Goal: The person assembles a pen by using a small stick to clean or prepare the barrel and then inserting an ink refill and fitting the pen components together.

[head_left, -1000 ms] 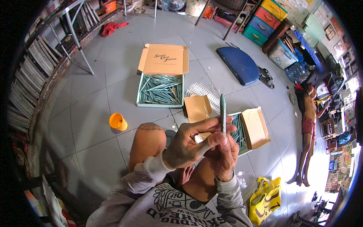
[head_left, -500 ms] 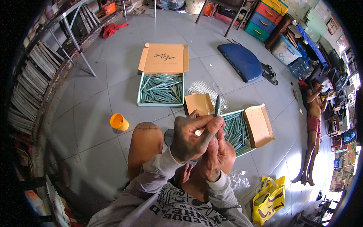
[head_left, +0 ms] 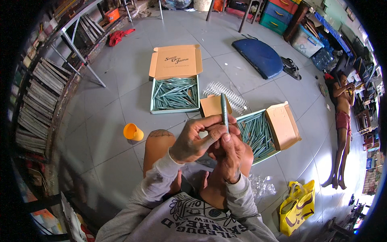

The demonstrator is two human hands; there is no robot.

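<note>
A slim dark-green pen-like stick [head_left: 224, 108], tapered at the top, stands nearly upright between my hands, above my knees. My left hand [head_left: 196, 139] has its thumb and fingers closed around the stick's middle. Just below and to the right, my right hand [head_left: 232, 155] pinches its lower end. Beyond them an open cardboard box [head_left: 154, 105] holds many similar green sticks. A second open box [head_left: 283, 126], also full of them, lies to the right, partly behind my right hand. Between the boxes is a small brown carton [head_left: 211, 107], partly covered by my left hand.
A clear ridged plastic piece [head_left: 227, 94] lies behind the carton. An orange cup [head_left: 133, 132] stands left of my knee. Farther off lies a blue cushion [head_left: 260, 58]. Crumpled clear plastic [head_left: 262, 185] and a yellow bag [head_left: 297, 207] are at right; beyond is another person [head_left: 342, 121].
The stick and both hands have shifted slightly left in the picture. My left hand has turned and opened out a little, so more of the stick shows. The whole view has also shifted.
</note>
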